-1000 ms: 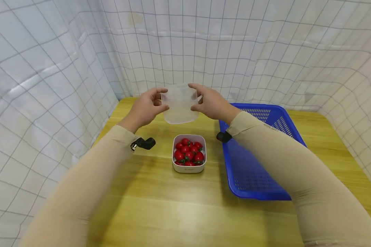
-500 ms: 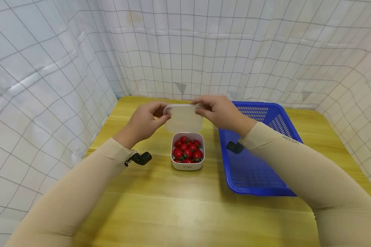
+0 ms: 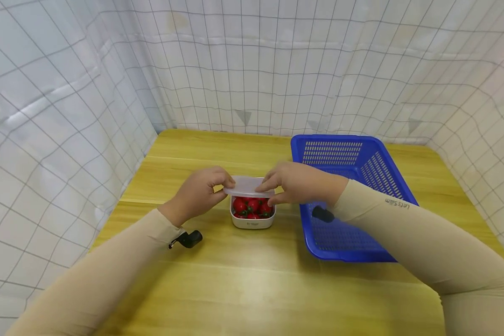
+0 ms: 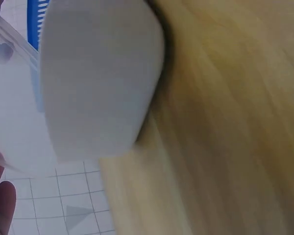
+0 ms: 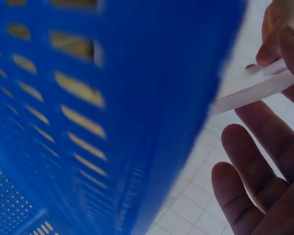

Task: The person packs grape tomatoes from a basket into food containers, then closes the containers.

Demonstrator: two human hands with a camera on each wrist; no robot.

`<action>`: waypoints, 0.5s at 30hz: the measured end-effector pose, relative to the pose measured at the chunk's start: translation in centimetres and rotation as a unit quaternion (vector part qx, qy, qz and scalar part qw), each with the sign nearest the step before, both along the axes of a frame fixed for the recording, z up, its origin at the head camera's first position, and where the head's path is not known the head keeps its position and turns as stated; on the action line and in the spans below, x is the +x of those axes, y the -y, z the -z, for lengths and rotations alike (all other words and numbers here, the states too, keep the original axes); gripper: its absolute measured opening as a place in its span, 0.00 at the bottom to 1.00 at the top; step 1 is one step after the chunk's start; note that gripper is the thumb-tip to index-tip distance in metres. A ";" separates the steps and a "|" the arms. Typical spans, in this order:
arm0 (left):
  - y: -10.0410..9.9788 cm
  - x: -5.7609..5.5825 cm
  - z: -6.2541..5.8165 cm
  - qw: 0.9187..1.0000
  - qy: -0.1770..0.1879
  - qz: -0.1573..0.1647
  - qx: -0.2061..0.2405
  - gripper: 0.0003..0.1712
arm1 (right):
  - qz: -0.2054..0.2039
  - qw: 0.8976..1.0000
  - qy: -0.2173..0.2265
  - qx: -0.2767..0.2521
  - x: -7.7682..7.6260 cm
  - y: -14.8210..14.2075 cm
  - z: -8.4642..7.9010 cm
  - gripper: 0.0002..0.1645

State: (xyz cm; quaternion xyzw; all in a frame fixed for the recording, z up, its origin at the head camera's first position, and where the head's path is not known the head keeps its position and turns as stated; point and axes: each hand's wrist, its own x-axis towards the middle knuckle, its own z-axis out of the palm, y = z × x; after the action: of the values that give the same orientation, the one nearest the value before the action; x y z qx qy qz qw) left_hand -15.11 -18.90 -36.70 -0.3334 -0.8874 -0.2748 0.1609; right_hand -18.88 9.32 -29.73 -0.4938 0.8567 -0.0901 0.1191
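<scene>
A translucent plastic lid (image 3: 247, 185) tilts over the back of a small white container (image 3: 253, 224) on the wooden table. Red cherry tomatoes (image 3: 252, 205) with green stems show in the container's front half; the lid covers the rest. My left hand (image 3: 203, 191) pinches the lid's left edge between thumb and fingers. At its right edge my right hand (image 3: 294, 183) holds the lid, fingers over the top and thumb low beside the container's rim. In the left wrist view the container's white side wall (image 4: 98, 78) fills the middle, with the lid beside it.
A blue perforated basket (image 3: 308, 233) stands on the table to the right, under my right forearm. Its wall fills much of the right wrist view. White grid-patterned curtain (image 3: 243, 70) encloses the table at the back and sides.
Both hands have brought the lid down and toward me, from raised behind the container to right over its back rim. It was held steeply tilted before and lies flatter now.
</scene>
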 end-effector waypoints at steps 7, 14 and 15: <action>0.0 0.5 0.3 0.997 0.071 0.022 -0.015 0.09 | -0.025 0.999 -0.006 0.033 0.8 0.2 0.5 0.25; 0.0 0.6 0.4 0.992 0.118 0.037 -0.009 0.17 | -0.029 0.998 0.000 0.047 0.9 0.2 1.0 0.26; 0.0 0.6 0.4 0.992 0.121 0.042 -0.012 0.18 | -0.031 0.998 0.000 0.048 0.9 0.2 1.2 0.25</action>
State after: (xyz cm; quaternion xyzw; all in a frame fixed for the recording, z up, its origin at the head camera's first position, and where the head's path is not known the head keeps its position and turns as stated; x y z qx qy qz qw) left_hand -14.55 -18.88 -37.11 -0.3363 -0.8888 -0.3090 0.0373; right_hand -18.01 9.17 -30.89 -0.5139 0.8442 -0.0449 0.1458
